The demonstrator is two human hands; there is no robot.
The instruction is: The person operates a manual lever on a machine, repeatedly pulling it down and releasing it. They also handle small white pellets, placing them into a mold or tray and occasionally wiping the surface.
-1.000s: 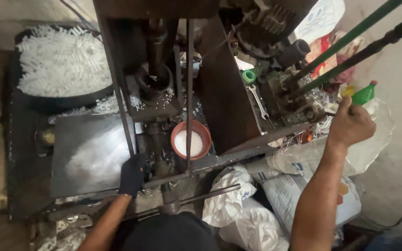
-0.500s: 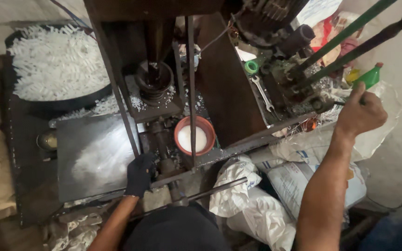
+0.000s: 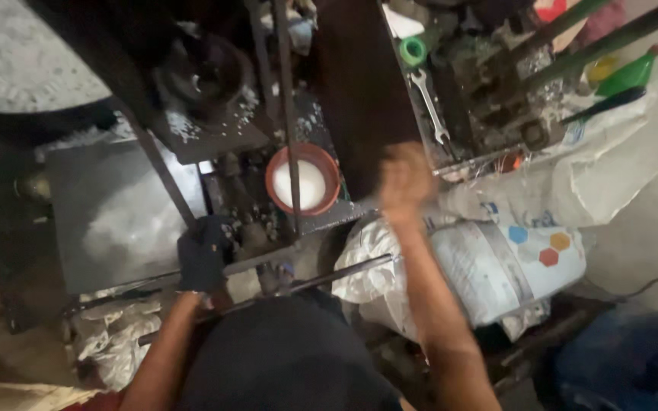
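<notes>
My left hand [image 3: 202, 257], in a black glove, lies curled over a metal bar [image 3: 123, 286] at the front of a dark press machine [image 3: 359, 91]. My right hand [image 3: 405, 181] is blurred in mid-air beside the machine's dark upright, fingers closed like a fist, and nothing shows in it. Between the hands, on the machine bed, sits a red bowl [image 3: 329, 169] of white powder, with a thin vertical rod [image 3: 285, 91] crossing in front of it.
A dark flat plate [image 3: 108, 213] dusted with white powder lies left. A heap of white pieces [image 3: 17, 53] fills the top left. A spanner [image 3: 431, 103], a green bottle [image 3: 630, 72] and long levers [image 3: 611, 38] are at the right, above white sacks [image 3: 512, 266].
My right hand has left the lever at the far right and swung left and down to the machine's upright. The gloved left hand stays on the bar. The view has moved closer.
</notes>
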